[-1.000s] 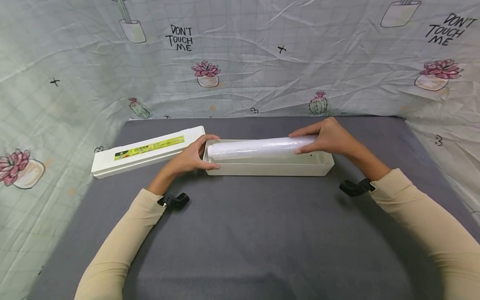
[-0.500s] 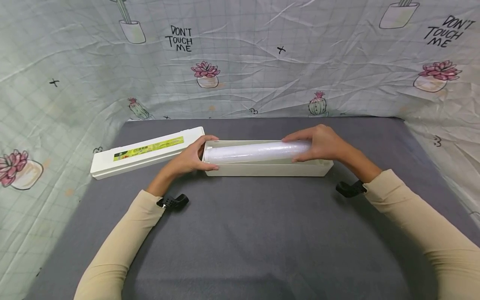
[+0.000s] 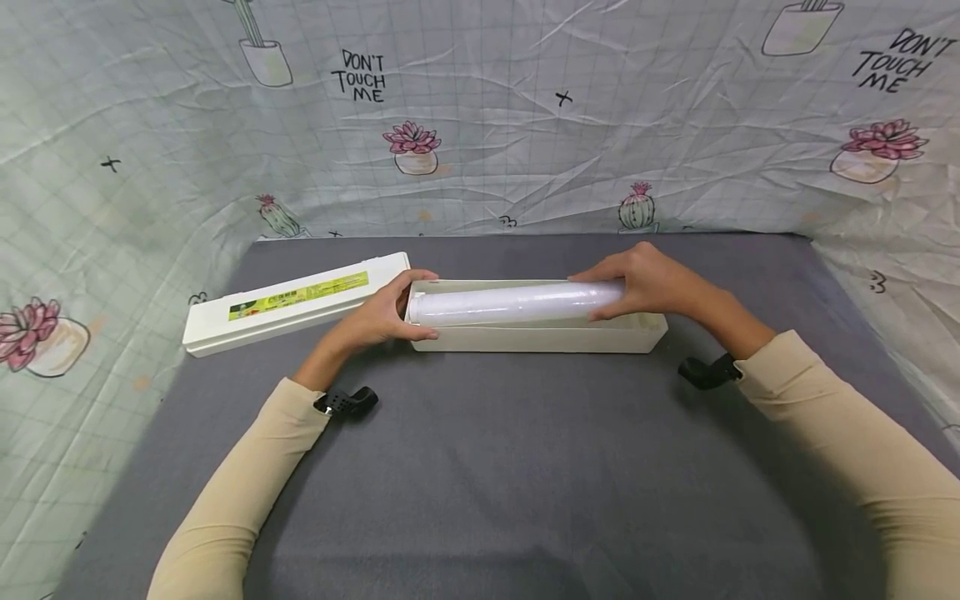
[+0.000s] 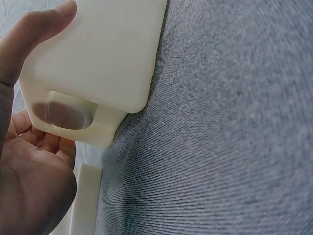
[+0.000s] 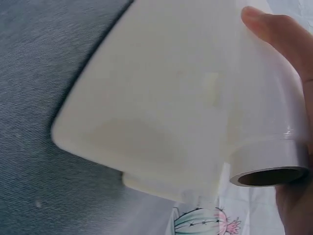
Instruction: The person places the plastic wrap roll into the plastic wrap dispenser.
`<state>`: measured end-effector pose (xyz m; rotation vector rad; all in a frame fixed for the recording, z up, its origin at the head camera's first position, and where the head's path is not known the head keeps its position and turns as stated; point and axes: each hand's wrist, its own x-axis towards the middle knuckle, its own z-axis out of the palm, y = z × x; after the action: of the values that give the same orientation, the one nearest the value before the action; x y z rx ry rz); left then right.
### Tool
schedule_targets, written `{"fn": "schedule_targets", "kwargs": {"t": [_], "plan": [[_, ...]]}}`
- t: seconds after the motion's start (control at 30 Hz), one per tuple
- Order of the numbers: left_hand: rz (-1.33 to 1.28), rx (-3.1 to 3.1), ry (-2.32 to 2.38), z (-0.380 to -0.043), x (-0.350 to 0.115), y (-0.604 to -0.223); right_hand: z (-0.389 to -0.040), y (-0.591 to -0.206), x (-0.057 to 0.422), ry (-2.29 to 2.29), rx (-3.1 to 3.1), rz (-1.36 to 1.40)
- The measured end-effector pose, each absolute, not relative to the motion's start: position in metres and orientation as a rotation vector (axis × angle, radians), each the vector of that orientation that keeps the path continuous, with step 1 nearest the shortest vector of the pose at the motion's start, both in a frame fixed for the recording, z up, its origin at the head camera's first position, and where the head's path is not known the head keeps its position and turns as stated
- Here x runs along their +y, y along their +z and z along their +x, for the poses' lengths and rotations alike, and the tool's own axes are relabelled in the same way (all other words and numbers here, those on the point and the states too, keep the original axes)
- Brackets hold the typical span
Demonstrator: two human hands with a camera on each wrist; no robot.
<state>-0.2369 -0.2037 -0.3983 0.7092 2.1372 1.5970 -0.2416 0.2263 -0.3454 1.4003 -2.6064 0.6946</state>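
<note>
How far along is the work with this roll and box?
Done: the lid is off, lying left of the open box. In hand: the right hand grips the roll, its right end raised, while the left hand steadies the box. Remaining, if it is being packed: probably seating that raised end, then fitting the lid.

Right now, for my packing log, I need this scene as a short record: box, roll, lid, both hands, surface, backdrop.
Box: open-topped, on the cloth
Roll: tilted; left end inside the box, right end raised above the rim
Lid: off, lying left of the box at an angle, label up
Left hand: grips the box's left end
Right hand: grips the roll near its right end
Surface: grey cloth, bearing box and lid
Backdrop: pale sheet printed with potted plants
</note>
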Motion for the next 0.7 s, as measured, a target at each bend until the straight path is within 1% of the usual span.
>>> {"fn": "schedule_targets", "kwargs": {"t": [0.17,0.3,0.57,0.7], "plan": [[0.703,2.132,1.597,-0.2371,-0.2045,-0.3976,-0.2433,-0.3366,0.2259,0.701,-2.735,1.362],[0.701,2.14,1.588,-0.2366,-0.2052,-0.3977,-0.2431,-0.3395,0.2286,0.693,-2.818,1.345],[0.703,2.143,1.568,-0.2392,-0.2034,-0.3962,-0.2476,-0.3395,0.2293,0.669,-2.855,1.416],[0.697,2.158,1.566,-0.2385,-0.2033,-0.3968,-0.2499,-0.3354,0.2241,0.621,-2.886,1.524]]}}
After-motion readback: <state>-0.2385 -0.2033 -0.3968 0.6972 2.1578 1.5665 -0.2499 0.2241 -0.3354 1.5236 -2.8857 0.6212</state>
